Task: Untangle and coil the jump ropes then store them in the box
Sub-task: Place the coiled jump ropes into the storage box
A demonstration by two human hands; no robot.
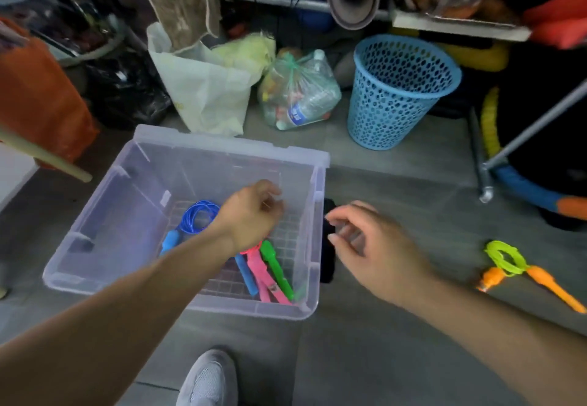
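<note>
Over the grey floor (359,358) my left hand (254,215) and right hand (378,246) hang loose-fingered, empty; snatched carelessly, the three-o'clock orange-handled rope (508,262) could uncoil.

A blue perforated basket (401,87) is standing on the floor (397,326), a clear bag of bottles (298,97) is sitting just beside it, and a brown towel (181,2) is hanging above a white bag (206,94).

The right wall of the box (318,189) stands between the left hand (254,215) and the right hand (374,246), with a black object (328,265) at the right fingertips. Bare floor (444,208) lies right of that hand, up to the green-orange rope (505,259).
</note>
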